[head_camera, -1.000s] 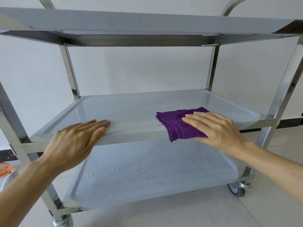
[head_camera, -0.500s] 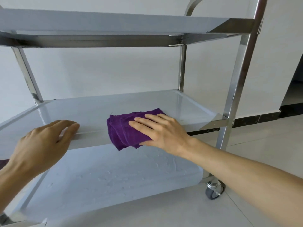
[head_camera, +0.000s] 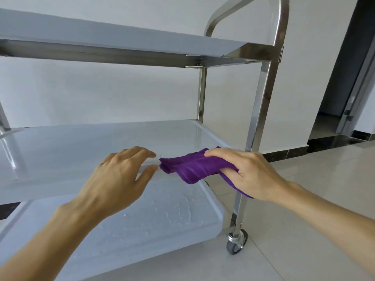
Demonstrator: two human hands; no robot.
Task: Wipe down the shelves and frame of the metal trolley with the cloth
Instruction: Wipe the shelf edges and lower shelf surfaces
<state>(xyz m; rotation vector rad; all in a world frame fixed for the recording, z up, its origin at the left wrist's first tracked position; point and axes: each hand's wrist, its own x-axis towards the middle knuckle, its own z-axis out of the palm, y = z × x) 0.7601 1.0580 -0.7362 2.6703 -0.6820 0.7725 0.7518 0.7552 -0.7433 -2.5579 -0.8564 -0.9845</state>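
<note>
Plain white wall (head_camera: 101, 94) at far side; pale glossy tiled floor (head_camera: 304, 199) with dark skirting (head_camera: 294, 153); dark doorway (head_camera: 345, 78) at far right.

We see our two forearms bare from the lower frame edge up to the wrists, with no sleeve, watch or band showing. Our left hand (head_camera: 119, 179) and right hand (head_camera: 249, 175) are ungloved and without rings, knuckles and tendons plainly visible on their backs.
</note>
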